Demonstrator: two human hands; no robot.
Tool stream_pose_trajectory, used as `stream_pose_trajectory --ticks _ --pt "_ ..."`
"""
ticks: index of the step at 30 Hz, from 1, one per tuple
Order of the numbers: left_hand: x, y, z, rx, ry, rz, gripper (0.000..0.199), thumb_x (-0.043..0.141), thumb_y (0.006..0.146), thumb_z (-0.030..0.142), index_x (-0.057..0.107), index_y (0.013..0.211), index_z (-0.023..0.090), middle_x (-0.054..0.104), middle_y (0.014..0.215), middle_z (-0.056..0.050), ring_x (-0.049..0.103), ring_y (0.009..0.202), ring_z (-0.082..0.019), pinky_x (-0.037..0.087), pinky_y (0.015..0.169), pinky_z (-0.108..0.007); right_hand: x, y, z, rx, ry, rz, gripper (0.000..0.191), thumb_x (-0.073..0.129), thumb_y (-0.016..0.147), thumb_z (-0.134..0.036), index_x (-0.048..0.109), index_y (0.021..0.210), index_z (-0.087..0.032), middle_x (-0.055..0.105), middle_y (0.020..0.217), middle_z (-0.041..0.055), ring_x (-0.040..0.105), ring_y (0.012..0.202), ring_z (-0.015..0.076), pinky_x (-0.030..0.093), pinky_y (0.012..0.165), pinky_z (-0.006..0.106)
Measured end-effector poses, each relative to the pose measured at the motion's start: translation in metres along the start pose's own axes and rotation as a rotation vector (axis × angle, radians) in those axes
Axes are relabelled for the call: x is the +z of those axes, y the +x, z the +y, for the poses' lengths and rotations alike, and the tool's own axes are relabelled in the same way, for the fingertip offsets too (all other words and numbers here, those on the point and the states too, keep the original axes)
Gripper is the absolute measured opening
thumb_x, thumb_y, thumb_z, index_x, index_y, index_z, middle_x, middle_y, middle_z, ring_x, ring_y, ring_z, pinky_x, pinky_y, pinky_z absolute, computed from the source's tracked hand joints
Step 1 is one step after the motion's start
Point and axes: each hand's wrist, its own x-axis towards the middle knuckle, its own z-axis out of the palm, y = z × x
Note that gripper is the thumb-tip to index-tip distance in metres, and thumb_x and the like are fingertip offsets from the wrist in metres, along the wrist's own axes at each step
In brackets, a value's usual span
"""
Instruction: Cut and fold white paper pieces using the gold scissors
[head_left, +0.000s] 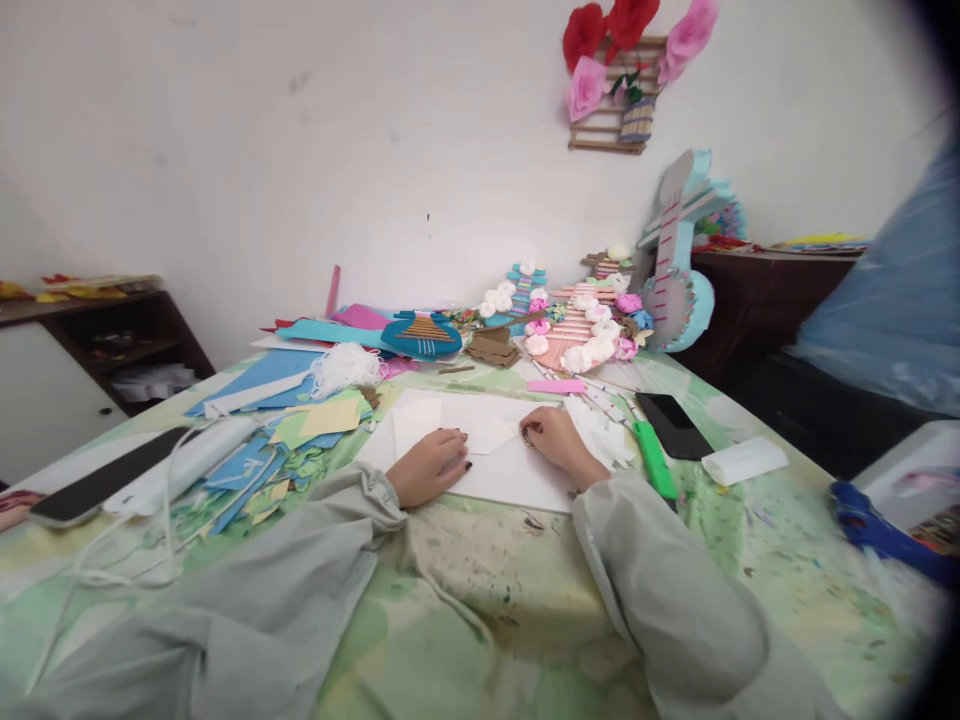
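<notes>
The left hand (pixel 433 465) is lying palm down on the white paper (pixel 480 445), fingers spread flat and gripping nothing; the right hand (pixel 551 440) is pressing on the same sheet with its fingers curled, and whether it is pinching a fold I cannot tell; the paper is lying in the middle of the surface (pixel 750 560), which is wearing a green-patterned, stained cloth. Just to the right of the paper a green cutter (pixel 655 460) is lying beside a black phone (pixel 673 425), with a white block (pixel 744 461) a little further off; a pink strip (pixel 556 386) is lying just beyond the sheet; blue and yellow paper scraps (pixel 292 430) are piling up on the left; a blue glue gun (pixel 877 530) is resting at the right edge; paper flowers (pixel 630 40) are hanging on the wall; no writing or label is readable anywhere.
</notes>
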Motion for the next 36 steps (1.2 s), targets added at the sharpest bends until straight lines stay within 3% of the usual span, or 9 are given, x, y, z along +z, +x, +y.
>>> stream_pose_trajectory --ticks 3,8,15,25,30,36 --pt "0.002 -0.001 -0.001 -0.048 -0.033 0.017 0.012 0.049 0.085 0.024 0.058 0.09 0.019 0.062 0.113 -0.01 0.055 0.111 -0.02 0.044 0.098 -0.037 -0.004 -0.003 0.001 -0.069 0.003 -0.021 0.022 0.054 0.073 -0.007 0.072 0.081 -0.014 0.071 0.087 0.0078 0.063 0.083 0.0187 0.044 0.079 0.027" --pt "-0.003 0.002 0.001 -0.081 -0.022 -0.015 0.01 0.047 0.085 0.02 0.057 0.087 0.019 0.062 0.108 -0.009 0.055 0.109 -0.02 0.044 0.096 -0.034 -0.005 -0.003 0.001 -0.054 -0.006 -0.045 0.012 0.058 0.075 -0.014 0.069 0.079 -0.016 0.068 0.083 0.0073 0.06 0.075 0.0169 0.043 0.07 0.026" --pt "-0.017 0.027 0.014 -0.08 0.278 -0.292 0.012 0.051 0.082 0.027 0.054 0.085 0.017 0.059 0.086 -0.008 0.056 0.082 -0.023 0.046 0.073 -0.036 -0.008 -0.003 0.009 -0.046 0.058 -0.059 0.02 0.056 0.07 -0.009 0.06 0.088 -0.016 0.066 0.07 0.001 0.058 0.063 0.0137 0.039 0.059 0.023" --pt "-0.005 0.022 0.002 -0.001 0.251 -0.192 0.019 0.041 0.09 0.03 0.052 0.084 0.016 0.058 0.089 -0.009 0.052 0.087 -0.022 0.045 0.076 -0.035 -0.009 -0.005 0.015 -0.085 0.067 -0.058 0.025 0.054 0.07 -0.006 0.071 0.086 -0.016 0.067 0.071 0.0035 0.059 0.063 0.0146 0.042 0.062 0.024" --pt "-0.005 0.019 -0.006 0.023 0.172 -0.153 0.017 0.038 0.091 0.022 0.055 0.091 0.016 0.06 0.091 -0.009 0.055 0.089 -0.02 0.047 0.078 -0.035 -0.004 -0.006 0.02 -0.229 0.103 -0.054 0.032 0.051 0.075 -0.003 0.074 0.091 -0.02 0.066 0.08 0.0043 0.06 0.068 0.0135 0.045 0.066 0.024" --pt "-0.006 0.016 -0.009 0.079 0.045 0.014 0.013 0.047 0.086 0.019 0.059 0.092 0.017 0.06 0.108 -0.011 0.054 0.104 -0.021 0.046 0.09 -0.035 -0.005 -0.005 0.02 -0.295 0.09 -0.077 0.025 0.053 0.079 -0.005 0.073 0.086 -0.019 0.065 0.082 0.0052 0.061 0.074 0.0145 0.045 0.069 0.024"
